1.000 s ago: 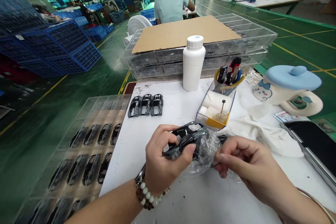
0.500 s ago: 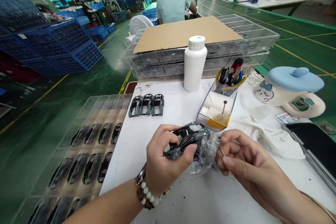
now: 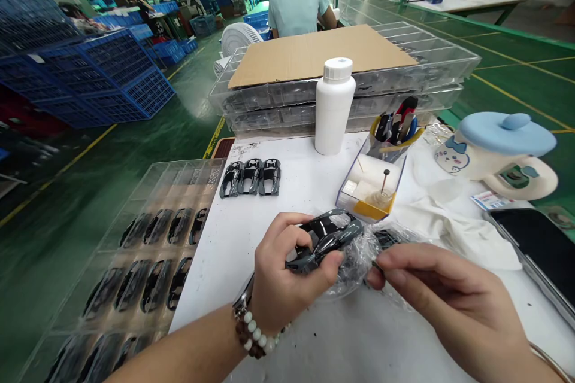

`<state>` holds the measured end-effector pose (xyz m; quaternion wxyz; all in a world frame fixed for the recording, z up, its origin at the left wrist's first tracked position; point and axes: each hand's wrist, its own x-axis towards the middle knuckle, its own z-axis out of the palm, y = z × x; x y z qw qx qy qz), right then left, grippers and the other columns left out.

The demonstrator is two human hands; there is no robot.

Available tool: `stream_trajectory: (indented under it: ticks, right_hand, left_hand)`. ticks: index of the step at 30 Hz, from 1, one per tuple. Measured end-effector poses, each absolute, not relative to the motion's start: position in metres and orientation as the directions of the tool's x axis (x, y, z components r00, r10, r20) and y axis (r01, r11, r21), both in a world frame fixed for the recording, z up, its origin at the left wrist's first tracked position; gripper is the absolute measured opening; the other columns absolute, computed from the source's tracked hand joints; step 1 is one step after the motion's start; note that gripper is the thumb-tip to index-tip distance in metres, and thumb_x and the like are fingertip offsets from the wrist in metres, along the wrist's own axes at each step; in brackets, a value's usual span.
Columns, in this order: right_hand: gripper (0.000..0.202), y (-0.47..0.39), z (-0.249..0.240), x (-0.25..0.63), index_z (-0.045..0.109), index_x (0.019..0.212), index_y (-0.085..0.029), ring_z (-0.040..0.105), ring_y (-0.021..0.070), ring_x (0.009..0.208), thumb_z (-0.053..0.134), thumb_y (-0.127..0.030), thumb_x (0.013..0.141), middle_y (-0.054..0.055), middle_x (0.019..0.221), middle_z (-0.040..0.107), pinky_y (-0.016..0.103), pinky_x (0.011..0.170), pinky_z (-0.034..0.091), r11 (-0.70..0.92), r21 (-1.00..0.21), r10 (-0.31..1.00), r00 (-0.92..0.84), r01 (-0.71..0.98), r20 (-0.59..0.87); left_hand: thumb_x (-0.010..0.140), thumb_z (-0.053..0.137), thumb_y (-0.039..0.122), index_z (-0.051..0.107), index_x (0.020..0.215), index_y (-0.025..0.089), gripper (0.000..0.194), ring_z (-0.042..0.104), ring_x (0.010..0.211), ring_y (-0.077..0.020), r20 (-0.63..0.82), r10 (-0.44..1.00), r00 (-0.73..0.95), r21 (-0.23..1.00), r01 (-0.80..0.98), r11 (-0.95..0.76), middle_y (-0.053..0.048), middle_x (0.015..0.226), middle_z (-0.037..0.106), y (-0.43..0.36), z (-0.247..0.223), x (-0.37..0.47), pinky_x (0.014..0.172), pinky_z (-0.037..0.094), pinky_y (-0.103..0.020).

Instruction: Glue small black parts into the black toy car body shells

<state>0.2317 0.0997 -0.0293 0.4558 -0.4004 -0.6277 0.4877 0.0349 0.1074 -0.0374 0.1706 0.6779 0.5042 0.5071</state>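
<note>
My left hand [image 3: 287,269] is closed around a glossy black toy car body [image 3: 326,236], tilted above the white table. To its right, my right hand [image 3: 431,284] pinches a small dark piece [image 3: 376,264] between thumb and forefinger; its exact kind is too small to make out. Under and between both hands lies a crumpled clear plastic bag [image 3: 359,260], with small black parts [image 3: 387,238] showing at its opening. Three similar black car bodies [image 3: 250,178] stand side by side farther back on the table.
At the left, a clear compartment tray [image 3: 150,191] holds rows of black car bodies. Behind my hands are a small box [image 3: 375,188] with a pen holder, and a white bottle [image 3: 333,108]. A lidded mug [image 3: 476,155], cloth [image 3: 458,230] and phone [image 3: 539,245] lie right. Stacked trays [image 3: 278,96] stand behind.
My right hand has turned, its fingers now straighter over the bag, and the black parts in the bag have come into view. The car body in my left hand has shifted slightly right.
</note>
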Motion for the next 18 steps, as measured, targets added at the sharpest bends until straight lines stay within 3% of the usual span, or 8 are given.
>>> stream_trajectory:
  ticks: [6,10,18]
  right_hand:
    - [0.033,0.0993,-0.0277,0.2341,0.060,0.114,-0.039,0.064,0.0062,0.077,0.052,-0.017,0.092,-0.004,0.086,0.065,0.008,0.071,0.052,0.253,-0.959,0.939,-0.269,0.128,0.212]
    - [0.031,0.1036,-0.0264,0.2333,0.063,0.108,-0.034,0.060,0.0074,0.076,0.046,-0.013,0.092,-0.002,0.081,0.060,0.011,0.067,0.051,0.365,-0.911,0.883,-0.381,0.190,0.274]
    - [0.020,0.0958,-0.0290,0.2286,0.059,0.103,-0.031,0.069,0.0069,0.076,0.063,-0.021,0.086,-0.005,0.080,0.072,0.005,0.074,0.052,0.211,-0.971,0.970,-0.148,0.112,0.194]
  left_hand:
    - [0.065,0.073,0.016,0.051,0.066,0.015,0.022,0.063,0.088,-0.0166,0.534,0.845,-0.008,0.731,0.507,-0.457,-0.010,0.088,0.063,0.1052,-0.0376,0.0375,0.076,0.051,-0.025]
    - [0.064,0.074,0.017,0.052,0.065,0.014,0.022,0.064,0.086,-0.0165,0.540,0.841,-0.020,0.728,0.513,-0.455,-0.011,0.085,0.063,0.1058,-0.0376,0.0373,0.074,0.051,-0.024]
    - [0.064,0.074,0.017,0.052,0.065,0.015,0.022,0.064,0.086,-0.0163,0.541,0.841,-0.019,0.724,0.519,-0.454,-0.011,0.089,0.064,0.1053,-0.0371,0.0393,0.073,0.052,-0.024]
